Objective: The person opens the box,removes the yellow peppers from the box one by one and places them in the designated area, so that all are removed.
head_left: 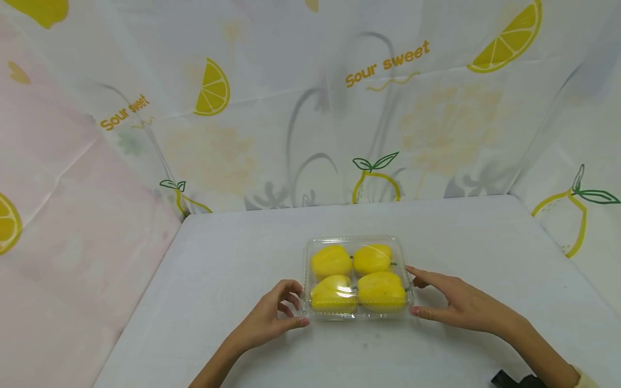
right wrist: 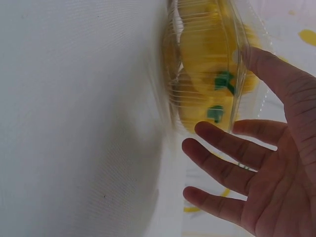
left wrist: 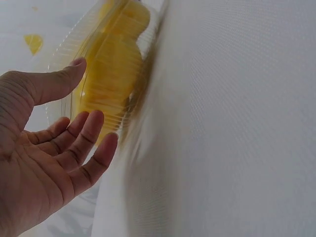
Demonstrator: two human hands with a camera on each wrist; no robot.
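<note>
A clear plastic clamshell box sits on the white table with its lid down. Inside lie several yellow bell peppers in two rows, with small green stems showing through the right wall. At the box's left side is my left hand, thumb by the near corner and fingers loosely bent along the wall. My right hand stands at the opposite side, fingers spread and fairly straight, with fingertips right at the wall. In both wrist views the palms face the box and the thumbs overlap its rim.
White cloth covers the table. A lemon-printed curtain rises behind it and along both sides. At the near right edge, a small black object is partly cut off by the frame, beside the right forearm.
</note>
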